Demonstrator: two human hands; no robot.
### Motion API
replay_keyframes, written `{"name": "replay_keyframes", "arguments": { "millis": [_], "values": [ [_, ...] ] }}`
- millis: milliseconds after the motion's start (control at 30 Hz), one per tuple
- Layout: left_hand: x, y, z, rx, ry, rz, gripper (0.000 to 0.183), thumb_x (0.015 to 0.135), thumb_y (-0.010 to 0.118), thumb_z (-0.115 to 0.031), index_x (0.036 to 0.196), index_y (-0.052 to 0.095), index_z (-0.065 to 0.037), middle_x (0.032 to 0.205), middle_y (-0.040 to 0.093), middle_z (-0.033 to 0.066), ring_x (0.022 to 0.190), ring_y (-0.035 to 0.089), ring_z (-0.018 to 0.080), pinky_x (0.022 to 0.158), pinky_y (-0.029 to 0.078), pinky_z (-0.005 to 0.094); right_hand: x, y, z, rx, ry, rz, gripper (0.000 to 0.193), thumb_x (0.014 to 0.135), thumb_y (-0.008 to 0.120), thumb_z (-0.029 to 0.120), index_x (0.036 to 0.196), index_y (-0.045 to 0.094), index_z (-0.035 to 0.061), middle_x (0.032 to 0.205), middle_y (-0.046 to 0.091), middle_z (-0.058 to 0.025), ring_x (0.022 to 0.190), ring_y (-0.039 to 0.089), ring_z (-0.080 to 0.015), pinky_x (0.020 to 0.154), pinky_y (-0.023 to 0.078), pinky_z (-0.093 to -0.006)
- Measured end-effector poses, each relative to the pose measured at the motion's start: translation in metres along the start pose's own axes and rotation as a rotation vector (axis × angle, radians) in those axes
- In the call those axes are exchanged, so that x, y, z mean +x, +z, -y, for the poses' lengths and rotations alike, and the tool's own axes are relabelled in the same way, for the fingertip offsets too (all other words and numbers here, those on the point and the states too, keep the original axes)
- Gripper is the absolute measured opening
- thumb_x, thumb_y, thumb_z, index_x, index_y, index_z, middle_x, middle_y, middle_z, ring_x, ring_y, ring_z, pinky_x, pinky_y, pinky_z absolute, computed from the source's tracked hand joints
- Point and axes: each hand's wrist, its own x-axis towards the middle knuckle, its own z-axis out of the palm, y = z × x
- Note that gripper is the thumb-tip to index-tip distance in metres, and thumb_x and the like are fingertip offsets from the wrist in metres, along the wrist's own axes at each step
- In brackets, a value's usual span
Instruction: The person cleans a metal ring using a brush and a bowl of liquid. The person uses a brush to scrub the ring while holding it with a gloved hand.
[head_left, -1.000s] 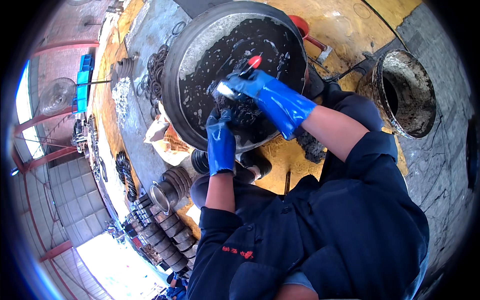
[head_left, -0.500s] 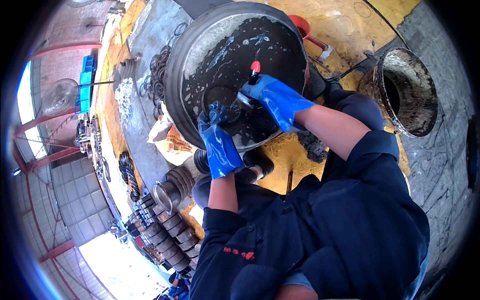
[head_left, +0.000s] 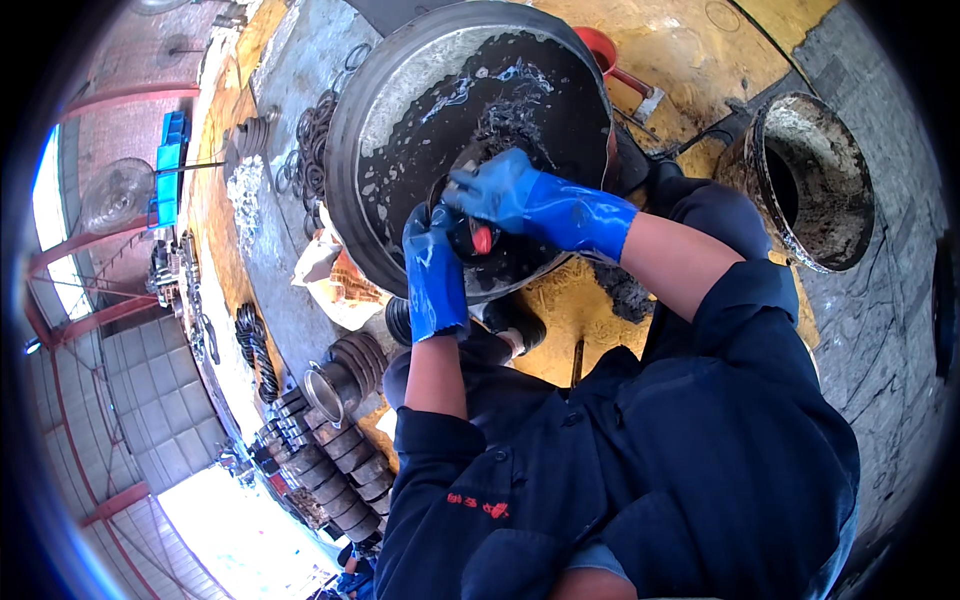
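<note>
Both my hands wear long blue rubber gloves and are close together over a wide round tub point(head_left: 345, 160) of dark liquid. My left hand point(head_left: 432, 240) is closed on the near left side of a dark ring point(head_left: 466, 158), which looks tilted up out of the liquid. Bent over that ring is my right hand point(head_left: 500, 190), somewhat blurred, its fingers wrapped round a hand tool with a red-tipped black handle point(head_left: 482, 240). The red end pokes out below the right glove. The tool's working end is hidden by the glove and ring.
Right of the tub stands a crusted open drum point(head_left: 815, 185). A red dipper point(head_left: 600, 50) lies behind the tub's far right rim. Dark rings point(head_left: 318, 140) are heaped to the left, near a crumpled sack point(head_left: 345, 280). Stacked metal rings point(head_left: 350, 370) lie lower left.
My right hand has moved left onto the ring and turned over, so the tool's red end points toward me instead of away. The ring has tilted up; ripples have spread beyond it.
</note>
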Motion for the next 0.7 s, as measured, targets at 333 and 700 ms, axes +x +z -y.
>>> {"name": "replay_keyframes", "arguments": {
  "millis": [333,700],
  "values": [
    [0.009,0.007,0.000,-0.116,0.051,-0.069,0.030,0.097,0.061,-0.019,0.119,0.059,0.000,0.108,0.070,0.0100,0.090,0.066,0.0152,0.076,0.051,0.0248,0.006,0.041,-0.022,0.868,0.682,-0.072,0.037,0.085,0.068,0.036,0.114,0.069,0.0128,0.103,0.071,-0.0163,0.096,0.069,-0.0283,0.083,0.053,-0.0396],
    [0.032,0.003,0.029,-0.266,0.185,-0.144,0.029,0.096,0.060,-0.017,0.119,0.061,0.002,0.117,0.068,0.0160,0.098,0.068,0.0214,0.081,0.053,0.0308,-0.038,0.006,-0.031,1.528,0.552,0.065,0.030,0.089,0.064,0.024,0.116,0.069,0.0104,0.112,0.068,-0.0176,0.101,0.067,-0.0297,0.088,0.050,-0.0379]
  ]
}}
